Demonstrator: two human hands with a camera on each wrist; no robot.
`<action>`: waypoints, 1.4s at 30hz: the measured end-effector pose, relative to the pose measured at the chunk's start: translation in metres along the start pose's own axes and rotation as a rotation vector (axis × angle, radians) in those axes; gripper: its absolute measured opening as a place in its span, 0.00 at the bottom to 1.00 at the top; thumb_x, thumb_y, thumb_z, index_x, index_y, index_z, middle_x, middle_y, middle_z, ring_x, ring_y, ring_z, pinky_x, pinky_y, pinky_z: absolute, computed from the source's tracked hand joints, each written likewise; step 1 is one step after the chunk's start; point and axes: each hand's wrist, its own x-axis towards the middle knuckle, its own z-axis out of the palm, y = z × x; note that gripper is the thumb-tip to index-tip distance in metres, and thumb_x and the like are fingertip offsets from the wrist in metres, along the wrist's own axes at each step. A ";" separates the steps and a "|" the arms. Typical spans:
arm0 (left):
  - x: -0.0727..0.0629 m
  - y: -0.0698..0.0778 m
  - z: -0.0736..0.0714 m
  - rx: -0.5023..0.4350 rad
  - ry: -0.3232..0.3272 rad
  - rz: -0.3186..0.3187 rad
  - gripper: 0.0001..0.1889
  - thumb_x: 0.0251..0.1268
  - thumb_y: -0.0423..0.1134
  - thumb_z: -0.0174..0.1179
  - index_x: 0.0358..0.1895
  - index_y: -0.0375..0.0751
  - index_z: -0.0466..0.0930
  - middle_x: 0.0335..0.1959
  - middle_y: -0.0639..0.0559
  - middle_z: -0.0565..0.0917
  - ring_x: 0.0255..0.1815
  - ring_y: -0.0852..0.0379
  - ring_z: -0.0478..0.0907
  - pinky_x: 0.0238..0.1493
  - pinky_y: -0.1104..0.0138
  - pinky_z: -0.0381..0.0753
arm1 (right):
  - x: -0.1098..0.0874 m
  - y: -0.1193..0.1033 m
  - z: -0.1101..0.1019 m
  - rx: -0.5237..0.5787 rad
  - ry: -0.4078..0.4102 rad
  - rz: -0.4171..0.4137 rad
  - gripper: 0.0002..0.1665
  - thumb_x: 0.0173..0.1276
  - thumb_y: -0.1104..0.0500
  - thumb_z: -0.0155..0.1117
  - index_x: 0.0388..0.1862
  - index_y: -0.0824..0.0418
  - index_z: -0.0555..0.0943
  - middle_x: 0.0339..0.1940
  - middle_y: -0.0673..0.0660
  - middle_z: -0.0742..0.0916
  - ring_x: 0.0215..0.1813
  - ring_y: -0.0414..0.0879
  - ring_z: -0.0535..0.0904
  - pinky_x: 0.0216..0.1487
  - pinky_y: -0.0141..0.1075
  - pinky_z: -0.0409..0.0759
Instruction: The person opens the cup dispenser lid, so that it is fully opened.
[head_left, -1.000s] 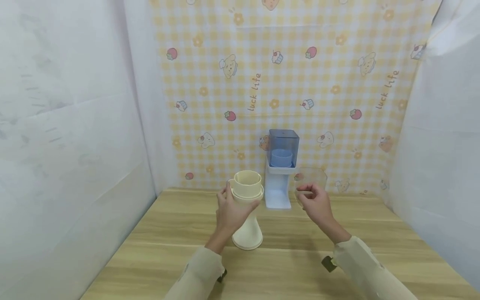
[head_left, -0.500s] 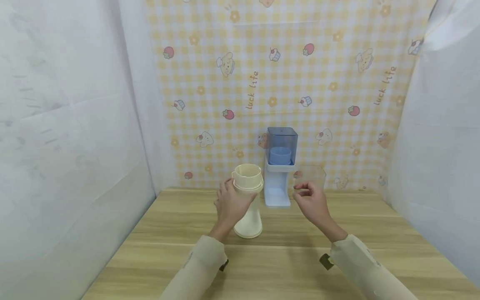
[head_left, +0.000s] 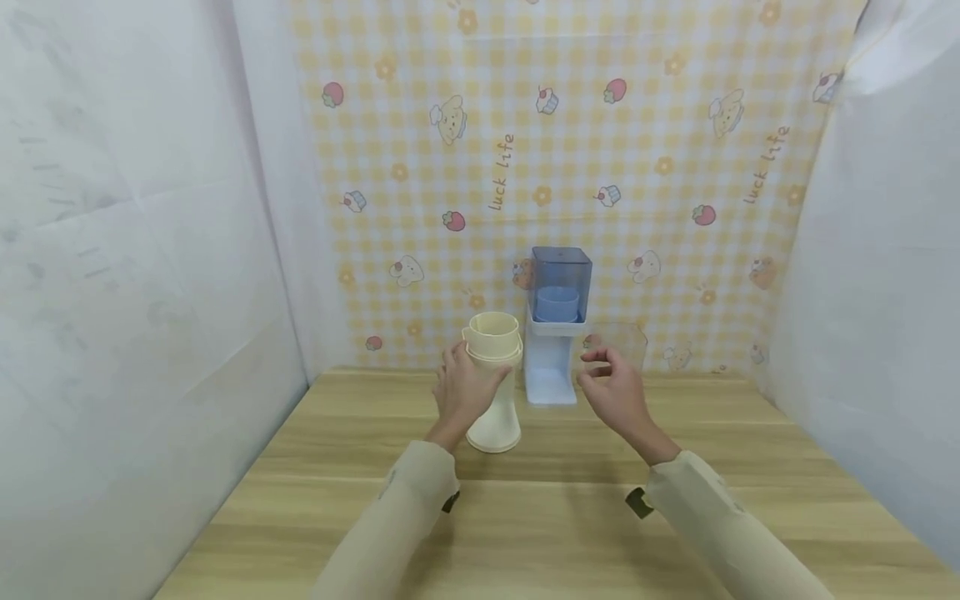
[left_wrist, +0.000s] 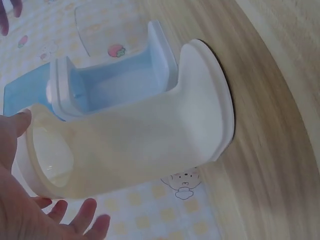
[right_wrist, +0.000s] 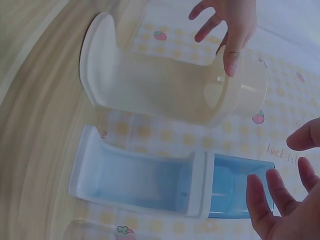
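A cream plastic dispenser stand [head_left: 495, 425] rises from the table, with a flared base and a round cup-like collar [head_left: 493, 335] on top. My left hand [head_left: 463, 388] holds it just below the collar, thumb on the near side and fingers round the left; the left wrist view shows the stand [left_wrist: 130, 145] hollow under its ring. Right of it stands a white dispenser [head_left: 551, 367] with a transparent blue box [head_left: 560, 275] and a round insert inside. My right hand [head_left: 617, 398] hovers beside that one, fingers loosely bent, nothing between them; the right wrist view shows its fingertips overlapping the blue box [right_wrist: 230, 185].
Behind the right hand a clear plastic piece [head_left: 622, 337] stands near the back. A yellow checked cloth [head_left: 420, 167] hangs behind the wooden table [head_left: 525, 533], and white cloth [head_left: 135, 250] lines both sides.
The cream stand has moved back across the table with my left hand, closer to the white dispenser. My right hand has shifted slightly left and back, and the head view has tilted a little down.
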 end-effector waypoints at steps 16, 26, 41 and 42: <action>0.031 0.000 0.015 0.047 -0.058 0.003 0.49 0.54 0.65 0.68 0.70 0.35 0.61 0.59 0.38 0.71 0.52 0.38 0.73 0.46 0.48 0.79 | 0.021 -0.006 0.010 -0.028 0.000 0.029 0.23 0.62 0.64 0.60 0.57 0.64 0.74 0.55 0.60 0.84 0.47 0.57 0.83 0.47 0.48 0.82; 0.051 0.002 0.014 0.075 -0.089 -0.020 0.46 0.54 0.65 0.68 0.68 0.36 0.65 0.55 0.39 0.75 0.52 0.38 0.76 0.48 0.47 0.79 | 0.048 -0.016 0.007 -0.076 -0.048 0.028 0.31 0.62 0.62 0.59 0.67 0.57 0.71 0.62 0.62 0.79 0.50 0.58 0.79 0.44 0.48 0.79; 0.070 -0.002 0.017 -0.028 -0.111 -0.055 0.42 0.52 0.61 0.72 0.66 0.40 0.69 0.57 0.41 0.76 0.57 0.41 0.76 0.55 0.45 0.75 | 0.072 -0.011 0.008 -0.190 -0.030 0.088 0.37 0.60 0.56 0.61 0.70 0.58 0.69 0.66 0.68 0.74 0.64 0.62 0.70 0.53 0.55 0.75; 0.072 -0.002 0.017 -0.037 -0.114 -0.067 0.42 0.52 0.60 0.72 0.66 0.40 0.69 0.57 0.42 0.76 0.58 0.41 0.76 0.56 0.45 0.75 | 0.073 -0.011 0.008 -0.192 -0.033 0.088 0.37 0.59 0.56 0.61 0.70 0.58 0.69 0.66 0.68 0.74 0.64 0.62 0.70 0.53 0.55 0.75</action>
